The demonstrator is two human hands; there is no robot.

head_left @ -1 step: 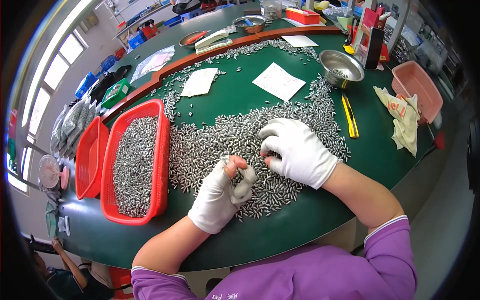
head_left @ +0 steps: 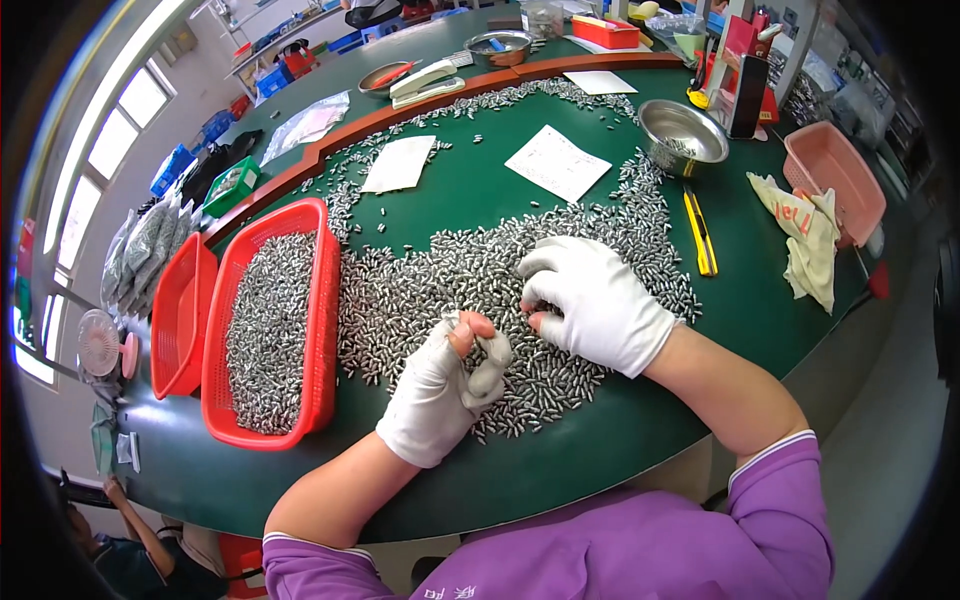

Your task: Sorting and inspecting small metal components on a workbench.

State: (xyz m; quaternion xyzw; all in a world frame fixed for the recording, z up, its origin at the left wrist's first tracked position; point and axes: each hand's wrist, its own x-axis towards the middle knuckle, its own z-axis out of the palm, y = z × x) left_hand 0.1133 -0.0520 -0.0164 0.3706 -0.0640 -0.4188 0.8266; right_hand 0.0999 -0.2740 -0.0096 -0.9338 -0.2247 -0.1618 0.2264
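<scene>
The green surface (head_left: 470,190) carries a broad spread of small silvery metal pieces (head_left: 440,270) that lies under and ahead of both hands, so by the look of it much of the sorting is left. To the left of the hands, a red basket (head_left: 322,300) already holds a thick layer of the same pieces, which suggests a good part is done; a second red basket (head_left: 180,310) beyond it looks empty. The right hand (head_left: 595,300), in a white glove, lies curled over the pile with fingertips pressed into the pieces. The left hand (head_left: 445,385), also gloved, is clenched around a few pieces pinched at thumb and fingers. Ahead of the hands lie two white paper sheets (head_left: 558,162), plain rectangles; a steel bowl (head_left: 682,135) sits ahead to the right, a pink basket (head_left: 835,185) further right, with a crumpled cloth (head_left: 805,235) and a yellow cutter (head_left: 698,230) nearer.
</scene>
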